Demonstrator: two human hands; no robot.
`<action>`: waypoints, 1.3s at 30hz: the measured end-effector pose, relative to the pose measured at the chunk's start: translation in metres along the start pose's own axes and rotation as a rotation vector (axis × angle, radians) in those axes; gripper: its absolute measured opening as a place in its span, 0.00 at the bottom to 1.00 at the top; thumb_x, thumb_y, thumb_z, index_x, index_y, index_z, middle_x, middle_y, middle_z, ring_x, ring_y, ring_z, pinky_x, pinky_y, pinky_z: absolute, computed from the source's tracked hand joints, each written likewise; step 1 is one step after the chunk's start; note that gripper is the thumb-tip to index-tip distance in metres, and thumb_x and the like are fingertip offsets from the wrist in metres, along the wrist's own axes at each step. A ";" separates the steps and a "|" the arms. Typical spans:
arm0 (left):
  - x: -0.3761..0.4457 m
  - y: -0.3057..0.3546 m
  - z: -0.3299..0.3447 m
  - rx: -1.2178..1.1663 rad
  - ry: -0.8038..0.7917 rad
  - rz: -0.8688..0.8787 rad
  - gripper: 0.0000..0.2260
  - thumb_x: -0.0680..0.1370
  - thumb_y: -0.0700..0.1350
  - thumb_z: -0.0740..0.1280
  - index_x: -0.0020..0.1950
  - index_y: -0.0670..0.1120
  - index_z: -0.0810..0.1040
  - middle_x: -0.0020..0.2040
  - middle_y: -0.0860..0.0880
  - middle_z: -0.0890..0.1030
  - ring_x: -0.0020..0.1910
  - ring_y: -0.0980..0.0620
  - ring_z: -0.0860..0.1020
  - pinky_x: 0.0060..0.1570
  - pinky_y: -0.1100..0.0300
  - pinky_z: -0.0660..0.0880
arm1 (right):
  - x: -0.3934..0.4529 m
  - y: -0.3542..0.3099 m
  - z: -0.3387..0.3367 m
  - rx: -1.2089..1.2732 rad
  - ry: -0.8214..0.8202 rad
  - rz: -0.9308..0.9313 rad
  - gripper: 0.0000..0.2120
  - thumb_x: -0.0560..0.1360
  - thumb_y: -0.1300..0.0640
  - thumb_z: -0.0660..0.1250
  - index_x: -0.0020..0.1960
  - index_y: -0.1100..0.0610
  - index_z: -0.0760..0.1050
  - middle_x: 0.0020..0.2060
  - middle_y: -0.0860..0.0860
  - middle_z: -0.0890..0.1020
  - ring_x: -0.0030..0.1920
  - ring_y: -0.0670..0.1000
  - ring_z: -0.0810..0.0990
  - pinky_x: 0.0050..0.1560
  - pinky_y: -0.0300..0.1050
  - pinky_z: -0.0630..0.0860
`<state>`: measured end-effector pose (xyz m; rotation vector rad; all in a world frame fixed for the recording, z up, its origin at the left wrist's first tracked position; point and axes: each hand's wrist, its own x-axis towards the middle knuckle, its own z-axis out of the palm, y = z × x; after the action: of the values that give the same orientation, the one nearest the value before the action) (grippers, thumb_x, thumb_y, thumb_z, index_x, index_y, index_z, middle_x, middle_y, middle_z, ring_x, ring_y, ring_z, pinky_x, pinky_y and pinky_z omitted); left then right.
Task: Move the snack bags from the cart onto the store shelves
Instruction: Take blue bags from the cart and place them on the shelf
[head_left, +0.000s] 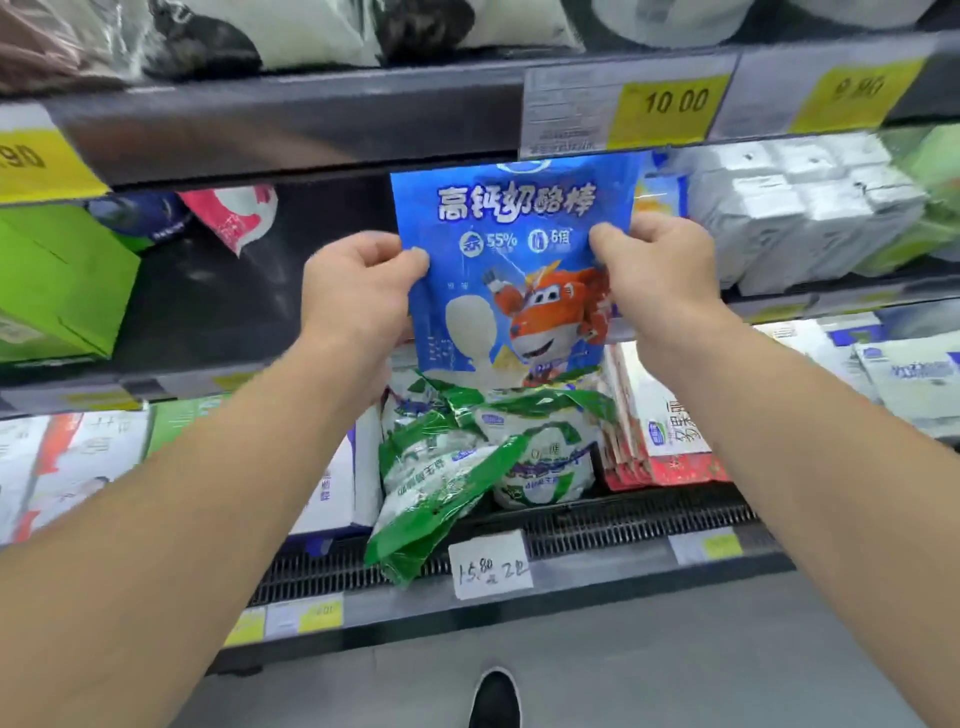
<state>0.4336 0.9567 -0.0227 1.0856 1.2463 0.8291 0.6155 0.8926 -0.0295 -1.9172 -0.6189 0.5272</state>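
I pinch the blue bag (511, 270) by its side edges with my left hand (358, 291) and right hand (657, 275), upright just under the shelf lip (291, 130), where its top could snag and crumple if I push in too high.

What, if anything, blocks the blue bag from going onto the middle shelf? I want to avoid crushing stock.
Nothing visible does. Both the left hand and right hand hold the blue bag upright before a dark open gap in the shelf; green bags lie below.
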 end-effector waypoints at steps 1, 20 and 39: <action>0.004 0.005 0.003 -0.037 0.008 0.009 0.08 0.78 0.37 0.66 0.40 0.46 0.77 0.44 0.41 0.84 0.42 0.42 0.83 0.39 0.48 0.80 | 0.005 -0.006 0.001 0.004 0.000 -0.018 0.14 0.66 0.50 0.65 0.34 0.62 0.73 0.28 0.50 0.72 0.33 0.50 0.68 0.36 0.51 0.69; 0.016 -0.019 0.019 -0.020 0.004 0.005 0.07 0.78 0.38 0.65 0.46 0.48 0.80 0.45 0.46 0.85 0.47 0.49 0.84 0.52 0.56 0.81 | 0.010 0.020 0.002 0.405 -0.185 0.115 0.12 0.63 0.60 0.68 0.46 0.53 0.77 0.41 0.51 0.81 0.44 0.49 0.78 0.54 0.48 0.77; -0.069 -0.068 -0.097 0.228 0.038 0.006 0.13 0.76 0.43 0.71 0.60 0.48 0.81 0.54 0.53 0.84 0.53 0.58 0.81 0.59 0.52 0.78 | -0.131 0.021 0.038 -0.226 -0.479 -0.081 0.14 0.74 0.56 0.67 0.60 0.49 0.76 0.54 0.41 0.79 0.54 0.41 0.78 0.54 0.38 0.72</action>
<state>0.3215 0.8890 -0.0642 1.2609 1.3945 0.7272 0.4950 0.8295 -0.0522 -1.9737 -1.0979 0.9077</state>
